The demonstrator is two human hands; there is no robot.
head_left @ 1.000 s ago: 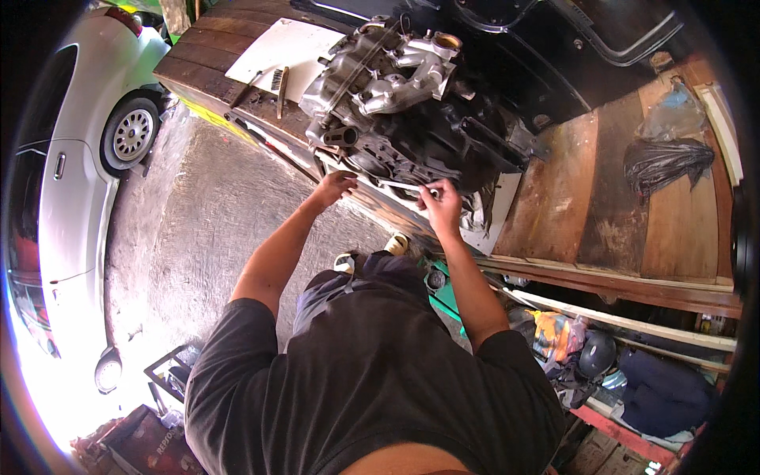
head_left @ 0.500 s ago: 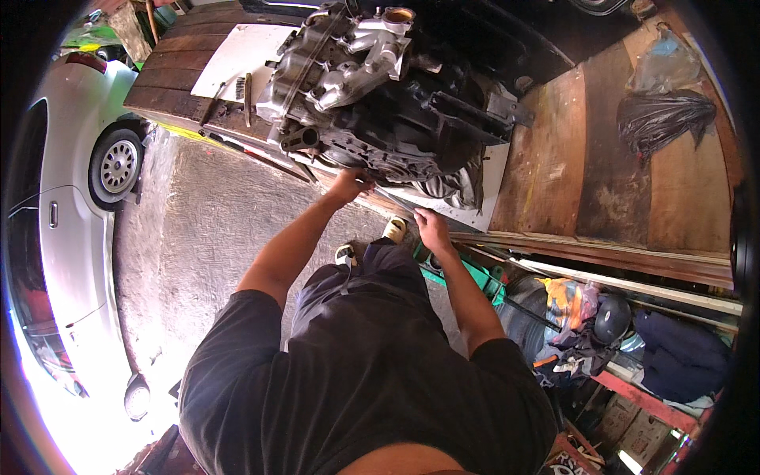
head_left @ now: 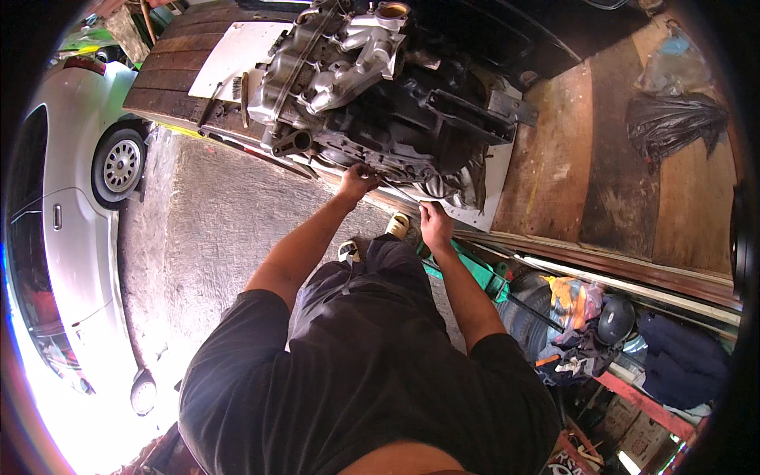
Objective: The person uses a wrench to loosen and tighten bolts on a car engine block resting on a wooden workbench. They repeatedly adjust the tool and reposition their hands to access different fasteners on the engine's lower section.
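Observation:
A large car engine (head_left: 396,111) in silver and black metal rests on the wooden bench. At its near lower edge, a slim metal rod-like tool (head_left: 402,191) runs between my two hands; its exact kind does not show. My left hand (head_left: 359,182) is closed close against the engine's underside, fingers pinched around the tool's far end. Closed around the near end is my right hand (head_left: 435,225), a little lower and to the right. A crumpled grey cloth (head_left: 459,188) lies beside the engine above my right hand.
A brush (head_left: 241,89) and another long-handled tool (head_left: 209,104) lie on the bench (head_left: 158,83) left of the engine. A black plastic bag (head_left: 673,119) sits at the right. A white car (head_left: 75,214) stands at left; a tyre (head_left: 526,313) and a green metal frame (head_left: 471,273) are below the bench.
Both hands have shifted slightly up toward the engine, and the tool between them has moved along with them. The whole view has also shifted a little.

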